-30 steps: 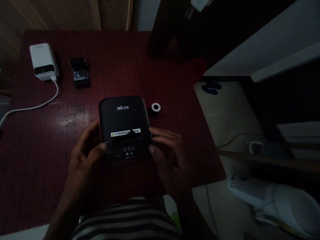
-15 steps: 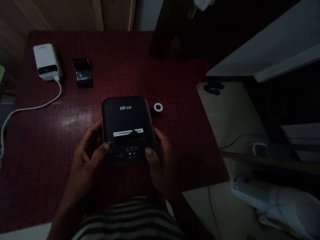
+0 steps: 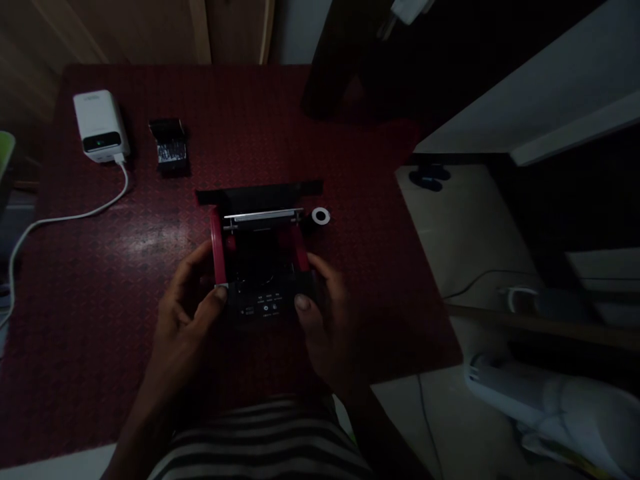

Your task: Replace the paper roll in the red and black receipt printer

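A black and red label printer point(image 3: 270, 300) rests on the dark red table, its lid point(image 3: 260, 195) standing up at the back. Inside, red side walls flank a dark paper bay with a pale bar across its rear. My left hand point(image 3: 193, 310) grips the printer's left side, thumb on the front left corner. On the right side my right hand point(image 3: 327, 317) holds it too, thumb on the top of the front panel. Just right of the lid lies a small roll point(image 3: 321, 216) with a white ring-shaped end.
At the back left a white power bank point(image 3: 97, 120) has a white cable point(image 3: 80, 215) running left. Beside it is a small black object point(image 3: 171, 147) with a printed pale face. The table's point(image 3: 125, 320) right edge drops to a floor with slippers point(image 3: 429, 178).
The printer's lid has swung up and back, exposing the inside. Both hands stay on its sides. The whole view has shifted slightly.
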### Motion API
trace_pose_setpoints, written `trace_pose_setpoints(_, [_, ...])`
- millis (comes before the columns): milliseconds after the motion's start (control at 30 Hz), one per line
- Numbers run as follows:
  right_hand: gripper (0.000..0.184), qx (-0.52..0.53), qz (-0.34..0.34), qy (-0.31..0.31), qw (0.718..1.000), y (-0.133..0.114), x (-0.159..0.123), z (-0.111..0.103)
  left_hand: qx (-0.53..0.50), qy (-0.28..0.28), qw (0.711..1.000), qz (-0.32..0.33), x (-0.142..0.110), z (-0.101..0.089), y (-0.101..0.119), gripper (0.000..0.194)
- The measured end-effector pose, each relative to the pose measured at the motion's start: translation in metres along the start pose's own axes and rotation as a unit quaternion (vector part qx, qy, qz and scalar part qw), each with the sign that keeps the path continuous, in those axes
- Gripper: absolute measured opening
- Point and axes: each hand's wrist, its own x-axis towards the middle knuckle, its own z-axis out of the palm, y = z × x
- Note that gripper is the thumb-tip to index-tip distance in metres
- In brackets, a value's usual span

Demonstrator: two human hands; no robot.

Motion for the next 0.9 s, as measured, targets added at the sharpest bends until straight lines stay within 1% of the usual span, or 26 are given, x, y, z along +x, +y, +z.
trace_pose_setpoints(67, [0.054,0.007,-0.007,0.011,1.0,-0.004,0.005,-0.006,-0.01,-0.007,1.0,0.014,0.002,-0.002,-0.005,0.056])
trace_pose_setpoints(100, [0.052,0.0,-0.021,0.024,1.0,-0.007,0.01,-0.01,-0.016,-0.012,1.0,0.02,0.003,-0.003,-0.008,0.056])
trace_pose_setpoints(167, [0.041,-0.043,-0.073,0.039,0.996,-0.017,0.027,-0.018,-0.028,-0.021,0.999,0.029,0.006,-0.004,-0.013,0.055])
trace_pose_setpoints(200, [0.035,-0.071,-0.109,0.029,0.991,-0.023,0.039,-0.02,-0.032,-0.024,0.999,0.032,0.007,-0.005,-0.014,0.055])
trace_pose_setpoints(233, [0.032,-0.097,-0.151,0.004,0.984,-0.028,0.052,-0.021,-0.037,-0.028,0.998,0.037,0.008,-0.006,-0.015,0.055])
trace_pose_setpoints(300, [0.029,-0.143,-0.227,-0.08,0.96,-0.039,0.079,-0.018,-0.042,-0.034,0.998,0.045,0.009,-0.007,-0.017,0.056])
trace_pose_setpoints(367, [0.024,-0.202,-0.263,-0.177,0.927,-0.047,0.101,-0.007,-0.042,-0.039,0.997,0.046,0.009,-0.007,-0.017,0.056])
trace_pose_setpoints(433, [0.021,-0.277,-0.253,-0.254,0.891,-0.054,0.116,0.007,-0.045,-0.045,0.997,0.045,0.008,-0.007,-0.016,0.056])
trace_pose_setpoints(467, [0.022,-0.311,-0.24,-0.28,0.876,-0.057,0.121,0.014,-0.048,-0.05,0.997,0.044,0.007,-0.006,-0.015,0.056])
trace_pose_setpoints(500, [0.023,-0.338,-0.227,-0.297,0.864,-0.059,0.123,0.02,-0.05,-0.054,0.996,0.045,0.007,-0.006,-0.015,0.057])
trace_pose_setpoints(567, [0.027,-0.372,-0.204,-0.315,0.849,-0.062,0.126,0.026,-0.054,-0.058,0.996,0.046,0.006,-0.006,-0.014,0.059])
trace_pose_setpoints(633, [0.031,-0.379,-0.199,-0.323,0.844,-0.063,0.128,0.027,-0.057,-0.057,0.996,0.045,0.006,-0.006,-0.014,0.06])
trace_pose_setpoints(733, [0.029,-0.367,-0.215,-0.312,0.849,-0.063,0.128,0.02,-0.06,-0.054,0.996,0.039,0.005,-0.006,-0.014,0.06])
trace_pose_setpoints(833, [0.02,-0.348,-0.239,-0.261,0.868,-0.067,0.12,0.01,-0.057,-0.053,0.996,0.04,0.005,-0.006,-0.015,0.061])
trace_pose_setpoints(900, [0.015,-0.314,-0.263,-0.201,0.89,-0.071,0.108,0.0,-0.057,-0.052,0.996,0.041,0.005,-0.007,-0.014,0.061])
